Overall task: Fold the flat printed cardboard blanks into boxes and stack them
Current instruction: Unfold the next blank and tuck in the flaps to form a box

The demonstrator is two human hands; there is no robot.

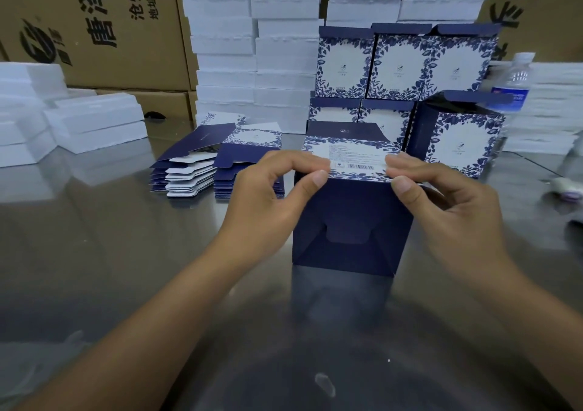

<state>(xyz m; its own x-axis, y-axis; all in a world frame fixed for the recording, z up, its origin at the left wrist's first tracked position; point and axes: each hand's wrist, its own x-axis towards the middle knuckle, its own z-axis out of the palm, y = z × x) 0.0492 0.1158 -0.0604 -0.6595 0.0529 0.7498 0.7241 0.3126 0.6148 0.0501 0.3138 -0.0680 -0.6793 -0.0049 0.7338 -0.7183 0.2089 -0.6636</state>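
A navy box [350, 221] with a blue floral print lies on its side on the steel table, its interlocked bottom facing me. My left hand [271, 196] pinches its upper left edge between thumb and fingers. My right hand [441, 202] pinches the upper right edge the same way. Left of the box lie two piles of flat printed blanks [217, 164]. Behind it several folded boxes [400, 66] are stacked in two rows, and one more folded box [457, 136] stands at the right with its top flap up.
Tall stacks of white foam trays [252, 48] stand at the back, with more foam pieces [94, 120] on the left. Brown shipping cartons [104, 25] fill the back left. A water bottle [514, 79] stands at the right. The steel table [94, 237] reflects light.
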